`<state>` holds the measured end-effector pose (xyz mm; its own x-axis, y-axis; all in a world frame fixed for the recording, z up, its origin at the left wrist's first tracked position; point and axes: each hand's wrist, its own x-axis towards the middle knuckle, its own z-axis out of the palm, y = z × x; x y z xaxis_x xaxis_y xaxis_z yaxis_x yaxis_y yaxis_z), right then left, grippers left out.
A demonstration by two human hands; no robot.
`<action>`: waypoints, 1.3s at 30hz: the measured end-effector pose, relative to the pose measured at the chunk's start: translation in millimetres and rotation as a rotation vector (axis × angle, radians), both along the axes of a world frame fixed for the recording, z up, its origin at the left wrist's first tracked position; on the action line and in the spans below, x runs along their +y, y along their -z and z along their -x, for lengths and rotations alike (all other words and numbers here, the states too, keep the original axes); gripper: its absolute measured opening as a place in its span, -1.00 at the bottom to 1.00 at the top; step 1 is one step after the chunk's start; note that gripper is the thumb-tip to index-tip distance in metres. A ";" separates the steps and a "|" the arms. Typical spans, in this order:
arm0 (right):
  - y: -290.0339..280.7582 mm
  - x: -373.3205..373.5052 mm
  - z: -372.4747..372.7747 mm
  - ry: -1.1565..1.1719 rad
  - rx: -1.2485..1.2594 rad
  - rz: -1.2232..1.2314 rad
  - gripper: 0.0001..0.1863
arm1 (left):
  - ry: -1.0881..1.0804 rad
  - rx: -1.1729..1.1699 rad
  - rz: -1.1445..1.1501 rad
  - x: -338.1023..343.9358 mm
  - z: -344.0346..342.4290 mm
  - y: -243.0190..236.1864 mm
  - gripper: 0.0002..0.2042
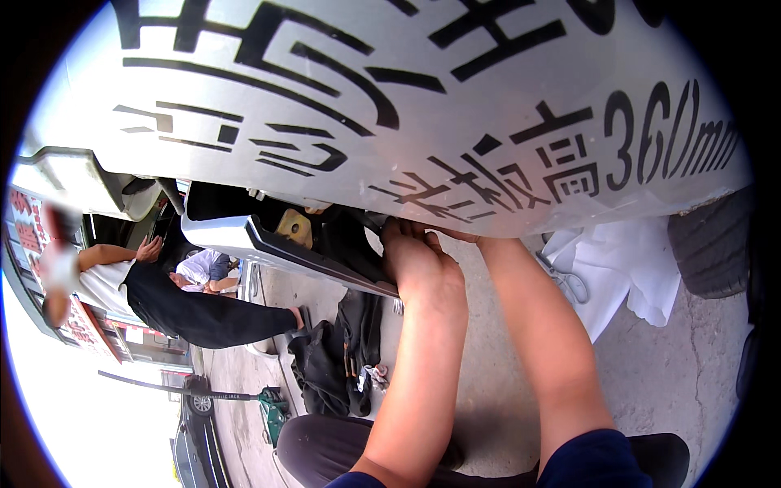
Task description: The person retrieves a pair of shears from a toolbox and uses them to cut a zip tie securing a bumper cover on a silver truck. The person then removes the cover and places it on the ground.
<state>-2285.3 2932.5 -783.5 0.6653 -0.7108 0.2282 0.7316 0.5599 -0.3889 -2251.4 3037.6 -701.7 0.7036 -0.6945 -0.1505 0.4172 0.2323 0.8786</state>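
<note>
Both my arms reach up to the lower edge of a white vehicle panel (521, 122) with large black lettering. My left hand (423, 264) is at a dark gap between this panel and a separate white trim piece with a black edge (236, 236). Its partly visible fingers are bent and close together; what they grip is hidden. Next to it, my right hand (460, 235) reaches under the panel's rim, and its fingers are mostly out of sight. A yellowish bracket with holes (294, 228) shows inside the gap, left of my hands.
A tyre (713, 248) stands at the right, beside white sheeting (622, 272) and a grey looped-handle tool (567, 281). Dark cloth (321, 370) and a green floor jack (272, 413) lie left of my knees. One person (195, 309) stands at left; another (207, 271) sits low behind.
</note>
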 end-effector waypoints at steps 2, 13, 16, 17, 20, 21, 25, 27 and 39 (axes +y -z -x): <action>-1.7 -5.3 -1.0 -0.014 -0.014 -0.010 -0.79 | 0.043 -0.055 0.031 1.1 -1.4 2.5 -0.76; 11.1 11.8 -20.2 -0.068 -0.234 -0.211 -0.75 | 0.035 -0.151 0.066 -14.8 -5.3 12.2 -0.83; 12.3 11.5 -25.3 -0.068 -0.263 -0.248 -0.75 | 0.008 -0.073 0.063 -15.4 -4.8 15.7 -0.82; 10.8 12.0 -28.1 -0.070 -0.271 -0.254 -0.75 | -0.013 -0.084 0.077 -19.0 -14.7 23.8 -0.78; 4.9 14.1 -30.9 -0.067 -0.275 -0.238 -0.74 | -0.067 -0.119 0.144 -24.8 -28.9 35.9 -0.61; 9.3 12.3 -26.7 -0.049 -0.262 -0.238 -0.74 | -0.077 -0.121 0.156 -22.0 -8.7 25.3 -0.55; 6.6 7.6 -23.8 -0.020 -0.233 -0.211 -0.74 | -0.062 -0.261 0.071 -2.1 17.1 -1.0 -0.51; 5.3 6.6 -23.2 -0.010 -0.216 -0.199 -0.74 | -0.030 -0.301 0.055 1.3 15.0 -1.4 -0.51; -0.3 7.9 -17.6 0.074 -0.085 -0.108 -0.74 | -0.116 -0.394 0.018 -2.3 7.9 12.5 -0.53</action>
